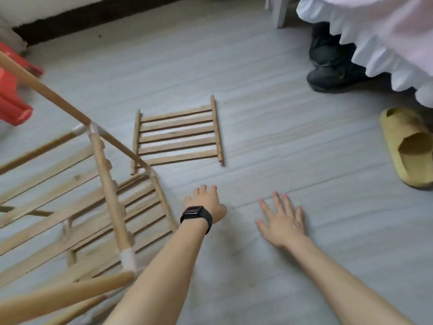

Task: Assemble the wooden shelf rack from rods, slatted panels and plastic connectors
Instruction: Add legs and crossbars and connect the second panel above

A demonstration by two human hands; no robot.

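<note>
A loose panel (178,137) lies flat on the floor (304,148) just beyond our left hand (206,204), which reaches toward it empty, fingers relaxed. Our right hand (283,219) presses spread beside it, holding nothing, likely for balance. The half-built rack (105,195) stands left of both.

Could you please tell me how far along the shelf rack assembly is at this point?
Done: the partly built rack on the left has rods joined by white connectors, with slatted panels fitted between them. In hand: nothing; the left hand and right hand are empty, reaching forward low over the floor. Left: one loose slatted panel lies flat ahead, not yet fitted.
</note>
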